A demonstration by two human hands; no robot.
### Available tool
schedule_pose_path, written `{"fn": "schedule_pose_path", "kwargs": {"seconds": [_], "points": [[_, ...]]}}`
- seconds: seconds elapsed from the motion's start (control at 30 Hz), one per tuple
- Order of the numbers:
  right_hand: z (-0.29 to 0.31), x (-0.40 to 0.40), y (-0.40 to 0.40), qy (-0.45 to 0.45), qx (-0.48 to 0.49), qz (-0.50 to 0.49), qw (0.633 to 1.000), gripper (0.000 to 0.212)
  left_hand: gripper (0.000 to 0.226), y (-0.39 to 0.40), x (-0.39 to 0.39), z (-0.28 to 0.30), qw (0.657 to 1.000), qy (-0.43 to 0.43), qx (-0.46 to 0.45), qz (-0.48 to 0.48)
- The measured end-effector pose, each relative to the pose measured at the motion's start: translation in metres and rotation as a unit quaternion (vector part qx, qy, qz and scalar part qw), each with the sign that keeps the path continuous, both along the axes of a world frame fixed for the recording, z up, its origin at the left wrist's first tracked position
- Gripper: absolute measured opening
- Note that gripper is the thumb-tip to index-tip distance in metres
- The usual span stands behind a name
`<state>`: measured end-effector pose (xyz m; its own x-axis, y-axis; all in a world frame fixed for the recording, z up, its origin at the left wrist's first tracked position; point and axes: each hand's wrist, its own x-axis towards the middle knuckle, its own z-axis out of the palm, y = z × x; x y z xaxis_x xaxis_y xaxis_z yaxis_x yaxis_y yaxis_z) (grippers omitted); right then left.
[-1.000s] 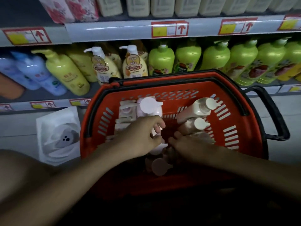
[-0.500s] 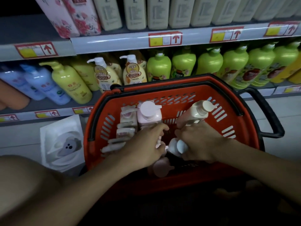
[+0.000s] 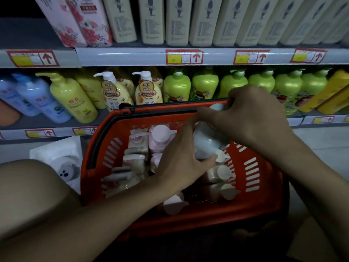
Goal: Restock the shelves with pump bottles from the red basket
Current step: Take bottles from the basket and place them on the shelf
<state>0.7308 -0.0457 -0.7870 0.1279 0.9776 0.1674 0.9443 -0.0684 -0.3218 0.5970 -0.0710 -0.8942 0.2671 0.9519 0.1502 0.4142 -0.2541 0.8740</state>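
Observation:
A red basket (image 3: 251,188) stands in front of the shelves and holds several pink and beige pump bottles (image 3: 160,135). A pale pump bottle (image 3: 204,138) is lifted above the basket's far side. My right hand (image 3: 251,118) grips its top end near the basket rim. My left hand (image 3: 181,159) curls round its lower body from the left. More bottles (image 3: 221,173) lie under and beside my hands, partly hidden.
The lower shelf (image 3: 56,121) behind the basket carries blue, yellow, cream and green pump bottles (image 3: 177,87). Tall cream boxes (image 3: 177,19) fill the upper shelf. A white package (image 3: 62,159) lies on the floor left of the basket. My knee fills the lower left.
Both hands have risen from among the bottles, lifting the pale bottle up toward the basket's far rim. The camera has moved closer to the shelves.

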Motion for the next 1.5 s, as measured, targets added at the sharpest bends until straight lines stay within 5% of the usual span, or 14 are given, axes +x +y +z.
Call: {"fn": "schedule_pose_path", "kwargs": {"seconds": [0.1,0.17,0.23,0.33,0.57,0.73,0.8,1.07,1.33,1.5], "points": [[0.014,0.001,-0.001,0.03,0.023,0.015,0.999,0.069,0.078,0.009,0.006,0.011,0.998,-0.042,-0.016,0.053],[0.02,0.01,-0.001,0.143,0.011,0.015,0.99,0.068,0.073,0.018,0.004,0.019,0.995,-0.082,-0.044,0.048],[0.016,0.025,0.003,0.271,-0.043,-0.011,0.962,0.064,0.069,0.028,-0.003,0.024,0.989,-0.12,-0.073,0.047],[-0.001,0.047,0.01,0.346,-0.148,-0.023,0.926,0.063,0.067,0.039,-0.02,0.037,0.977,-0.146,-0.143,0.054],[-0.042,0.022,-0.014,0.536,-0.281,0.142,0.783,0.045,0.062,0.043,-0.056,0.063,0.939,-0.243,-0.242,-0.007],[-0.059,-0.018,-0.033,0.664,-0.185,0.067,0.721,0.051,0.049,0.028,-0.07,0.079,0.965,-0.147,-0.213,0.047],[-0.052,-0.025,-0.028,0.676,-0.149,0.062,0.719,0.055,0.054,0.021,-0.081,0.09,0.98,-0.091,-0.174,0.039],[0.037,-0.038,-0.007,0.698,-0.065,0.146,0.699,0.044,0.045,0.014,-0.095,0.165,0.986,-0.112,-0.117,0.029],[0.15,-0.027,0.023,0.564,0.016,0.198,0.802,0.05,0.038,0.042,-0.084,0.254,0.984,-0.174,-0.039,0.022],[0.179,-0.027,0.043,0.535,0.075,0.205,0.816,0.048,0.039,0.08,-0.076,0.282,0.985,-0.172,0.001,0.024]]}}
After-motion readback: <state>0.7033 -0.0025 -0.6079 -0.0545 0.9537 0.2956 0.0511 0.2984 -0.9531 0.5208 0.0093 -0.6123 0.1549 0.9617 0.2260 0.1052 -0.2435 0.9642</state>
